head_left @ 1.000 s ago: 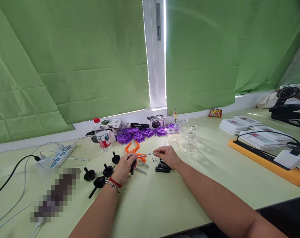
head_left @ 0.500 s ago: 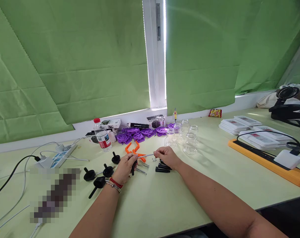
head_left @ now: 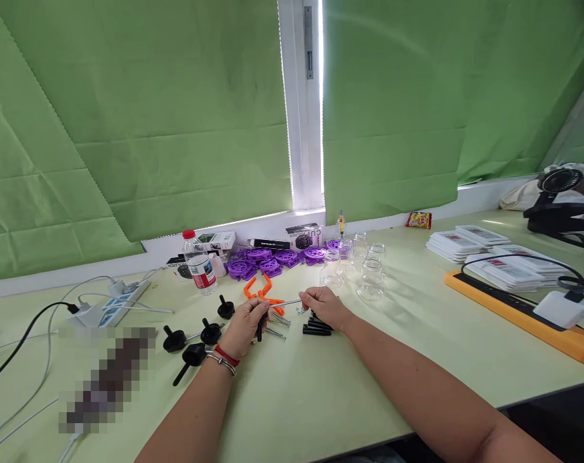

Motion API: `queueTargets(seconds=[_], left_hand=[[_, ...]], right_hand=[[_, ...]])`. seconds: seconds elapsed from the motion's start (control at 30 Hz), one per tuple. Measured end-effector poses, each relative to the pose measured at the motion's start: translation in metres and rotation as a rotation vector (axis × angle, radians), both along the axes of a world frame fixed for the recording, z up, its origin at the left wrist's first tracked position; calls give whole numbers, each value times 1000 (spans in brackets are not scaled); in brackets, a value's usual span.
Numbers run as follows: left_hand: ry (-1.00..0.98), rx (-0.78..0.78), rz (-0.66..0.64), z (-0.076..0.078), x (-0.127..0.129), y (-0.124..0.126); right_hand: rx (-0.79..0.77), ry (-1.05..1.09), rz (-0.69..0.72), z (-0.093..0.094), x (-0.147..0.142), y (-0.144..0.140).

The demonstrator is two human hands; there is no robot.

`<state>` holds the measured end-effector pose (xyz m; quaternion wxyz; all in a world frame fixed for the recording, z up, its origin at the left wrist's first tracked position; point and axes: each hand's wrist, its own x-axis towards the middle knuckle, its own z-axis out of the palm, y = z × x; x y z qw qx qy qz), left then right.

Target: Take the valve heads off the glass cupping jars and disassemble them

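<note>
Your left hand (head_left: 244,326) has its grip closed around a short black handle piece (head_left: 259,332) that hangs down from the fist, and its fingertips also pinch the left end of a thin metal rod (head_left: 286,302). Your right hand (head_left: 322,306) pinches the rod's right end between thumb and fingers, grip closed on it. The rod runs nearly level between the two hands, just above the worktop (head_left: 321,386), in the middle of the scene and a little toward the far side.

Under the rod lie an orange plastic part (head_left: 260,290), a few more metal rods (head_left: 275,332) and some small screws (head_left: 300,310). Just near of your right hand sit several black bars (head_left: 316,329). To the left of your left hand, black knobs (head_left: 190,341) lie scattered. Farther off stand a water bottle (head_left: 199,263), a row of purple discs (head_left: 273,260) and clear glass jars (head_left: 364,273). At far right an orange tray (head_left: 514,308) lies beside white stacks (head_left: 470,241).
</note>
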<state>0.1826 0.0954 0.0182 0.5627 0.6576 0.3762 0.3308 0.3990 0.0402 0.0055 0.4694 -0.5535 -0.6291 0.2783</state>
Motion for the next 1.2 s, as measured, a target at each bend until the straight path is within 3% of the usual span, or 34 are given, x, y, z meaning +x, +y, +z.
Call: queueTargets(seconds=[0.27,1.2], left_hand=[[25,11,19,2,0,-1],[58,11,1,7,2,-6]], right_hand=[[24,100,-27,-8,1,5],[-28,-70,-80,-14,1,9]])
